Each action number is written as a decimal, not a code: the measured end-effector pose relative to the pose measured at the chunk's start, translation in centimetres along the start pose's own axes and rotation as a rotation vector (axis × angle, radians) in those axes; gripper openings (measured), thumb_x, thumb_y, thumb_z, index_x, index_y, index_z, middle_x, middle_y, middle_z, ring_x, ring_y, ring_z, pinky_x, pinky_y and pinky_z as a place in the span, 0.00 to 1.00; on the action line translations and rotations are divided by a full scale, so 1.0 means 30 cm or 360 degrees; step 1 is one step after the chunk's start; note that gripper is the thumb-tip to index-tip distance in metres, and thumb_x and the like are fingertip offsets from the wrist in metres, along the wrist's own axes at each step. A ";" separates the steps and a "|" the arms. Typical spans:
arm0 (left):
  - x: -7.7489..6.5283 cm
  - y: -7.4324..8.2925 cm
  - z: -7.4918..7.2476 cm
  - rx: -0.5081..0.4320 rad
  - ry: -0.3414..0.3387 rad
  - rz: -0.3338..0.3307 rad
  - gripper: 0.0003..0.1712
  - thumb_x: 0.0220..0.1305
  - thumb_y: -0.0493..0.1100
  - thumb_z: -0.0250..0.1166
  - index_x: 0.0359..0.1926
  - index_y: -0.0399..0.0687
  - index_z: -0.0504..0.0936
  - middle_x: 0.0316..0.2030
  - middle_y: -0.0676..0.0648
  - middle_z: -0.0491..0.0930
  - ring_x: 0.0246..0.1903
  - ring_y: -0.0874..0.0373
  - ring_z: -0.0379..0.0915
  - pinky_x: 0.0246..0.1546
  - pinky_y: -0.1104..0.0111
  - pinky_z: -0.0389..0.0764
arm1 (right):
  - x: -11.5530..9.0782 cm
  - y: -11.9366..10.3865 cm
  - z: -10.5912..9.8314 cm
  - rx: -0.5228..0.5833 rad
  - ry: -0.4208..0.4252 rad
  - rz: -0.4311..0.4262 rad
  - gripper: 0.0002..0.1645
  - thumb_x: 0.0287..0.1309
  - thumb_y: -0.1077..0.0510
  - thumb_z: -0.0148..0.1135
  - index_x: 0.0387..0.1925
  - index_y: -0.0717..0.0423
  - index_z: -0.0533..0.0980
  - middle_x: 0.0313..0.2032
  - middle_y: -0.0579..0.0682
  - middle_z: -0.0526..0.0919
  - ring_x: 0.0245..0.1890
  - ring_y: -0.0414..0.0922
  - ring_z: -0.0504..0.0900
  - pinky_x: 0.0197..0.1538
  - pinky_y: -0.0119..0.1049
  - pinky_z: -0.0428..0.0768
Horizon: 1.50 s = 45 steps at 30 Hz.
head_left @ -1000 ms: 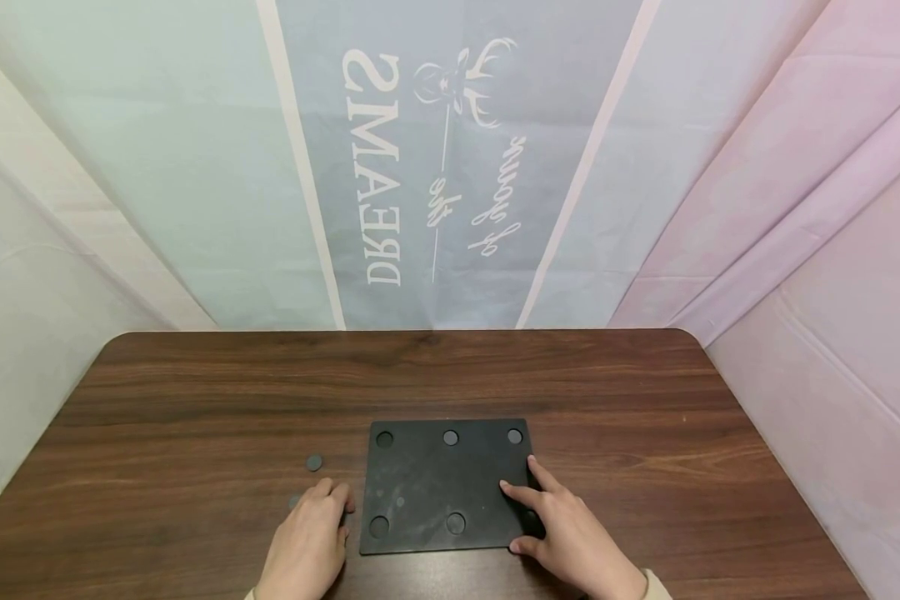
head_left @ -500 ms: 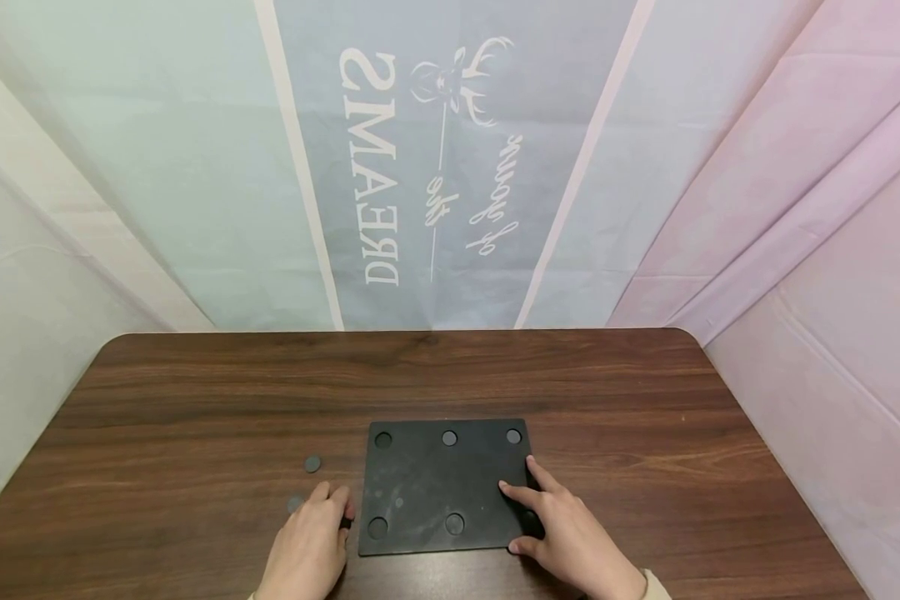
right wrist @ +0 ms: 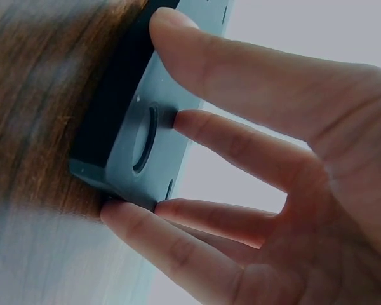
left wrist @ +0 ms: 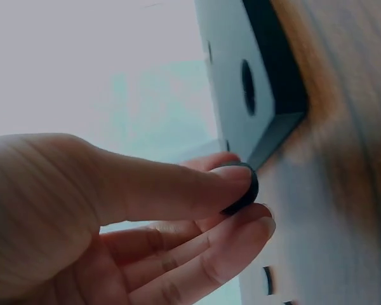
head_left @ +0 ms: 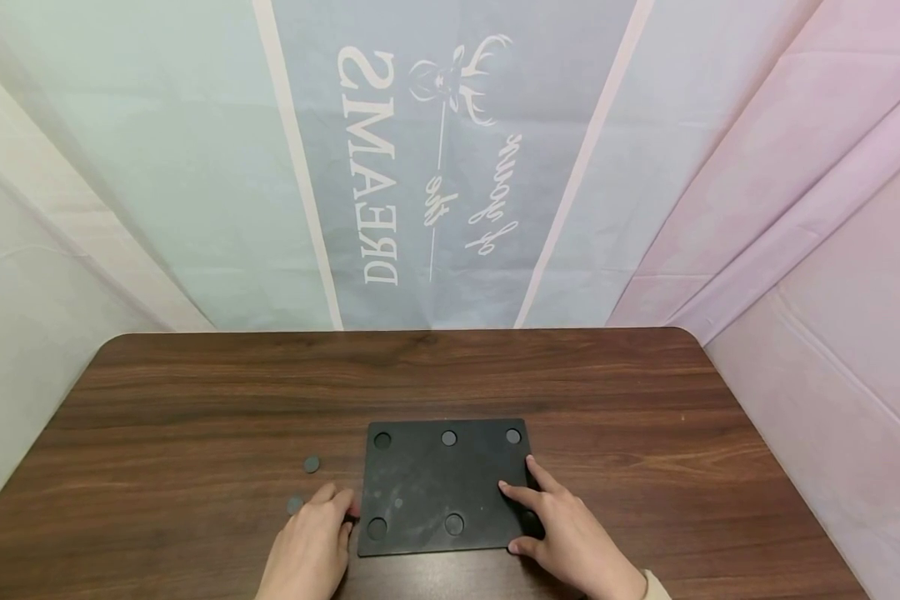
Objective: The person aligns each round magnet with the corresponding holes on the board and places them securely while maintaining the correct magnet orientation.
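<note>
A flat black board (head_left: 420,483) with several round recesses along its far and near edges lies on the table. Beside its left edge, my left hand (head_left: 305,546) pinches a small black disc (left wrist: 242,202) between thumb and fingers, near the board's near-left corner. Two more dark discs lie left of the board: a farther disc (head_left: 312,464) and a nearer disc (head_left: 295,504) beside my left knuckles. My right hand (head_left: 570,525) steadies the board's right side, fingers spread and fairly straight. Its thumb touches the near edge, one fingertip the top. The near-right recess is partly covered by this hand.
The brown wooden table (head_left: 195,400) reaches back to a printed cloth backdrop (head_left: 435,167). Pale cloth hangs at both sides. Far-middle and far-right recesses of the board look lighter grey inside than the far-left one.
My left hand has shifted slightly toward the board with the disc between its fingers. The right hand stays in place on the board.
</note>
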State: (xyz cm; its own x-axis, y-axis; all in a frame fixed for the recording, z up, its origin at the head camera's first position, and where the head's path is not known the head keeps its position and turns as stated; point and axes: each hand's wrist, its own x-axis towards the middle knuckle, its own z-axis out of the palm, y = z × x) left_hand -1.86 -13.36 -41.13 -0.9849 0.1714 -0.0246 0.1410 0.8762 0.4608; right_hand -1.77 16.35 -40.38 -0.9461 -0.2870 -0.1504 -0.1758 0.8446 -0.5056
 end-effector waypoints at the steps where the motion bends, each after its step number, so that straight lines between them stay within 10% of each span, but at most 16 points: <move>1: -0.001 0.003 -0.001 -0.0001 0.0004 0.0012 0.14 0.50 0.30 0.71 0.27 0.53 0.76 0.27 0.56 0.71 0.23 0.62 0.70 0.20 0.67 0.72 | 0.000 0.000 0.000 -0.0002 0.0001 0.0000 0.38 0.37 0.54 0.79 0.56 0.53 0.79 0.64 0.73 0.63 0.55 0.68 0.74 0.47 0.58 0.78; 23: -0.005 0.050 0.016 -0.0043 -0.0034 0.0212 0.11 0.53 0.31 0.69 0.32 0.53 0.81 0.27 0.59 0.74 0.23 0.65 0.73 0.20 0.72 0.72 | 0.001 0.002 -0.002 0.0013 -0.0027 0.0006 0.38 0.38 0.53 0.79 0.57 0.53 0.78 0.65 0.74 0.62 0.55 0.69 0.74 0.46 0.58 0.79; 30: 0.012 0.051 0.015 -0.0110 -0.0190 0.0171 0.10 0.55 0.32 0.68 0.31 0.52 0.79 0.26 0.57 0.76 0.23 0.63 0.74 0.18 0.72 0.70 | -0.001 0.001 -0.002 0.0000 -0.0016 0.0001 0.38 0.38 0.53 0.79 0.56 0.52 0.78 0.65 0.73 0.62 0.56 0.68 0.74 0.46 0.58 0.79; 45: 0.016 0.047 0.019 -0.0079 -0.0140 0.0147 0.10 0.54 0.31 0.68 0.26 0.52 0.79 0.24 0.58 0.73 0.19 0.66 0.69 0.17 0.74 0.67 | -0.001 -0.002 -0.001 0.0014 -0.0029 0.0020 0.37 0.40 0.53 0.78 0.57 0.52 0.78 0.66 0.73 0.62 0.57 0.69 0.73 0.47 0.59 0.78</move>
State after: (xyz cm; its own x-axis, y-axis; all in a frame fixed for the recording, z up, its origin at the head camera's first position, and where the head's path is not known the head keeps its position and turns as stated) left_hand -2.07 -11.79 -41.01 -0.9551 0.2908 -0.0567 0.2232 0.8320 0.5079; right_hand -1.74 16.31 -40.31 -0.9430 -0.2847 -0.1722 -0.1615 0.8442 -0.5111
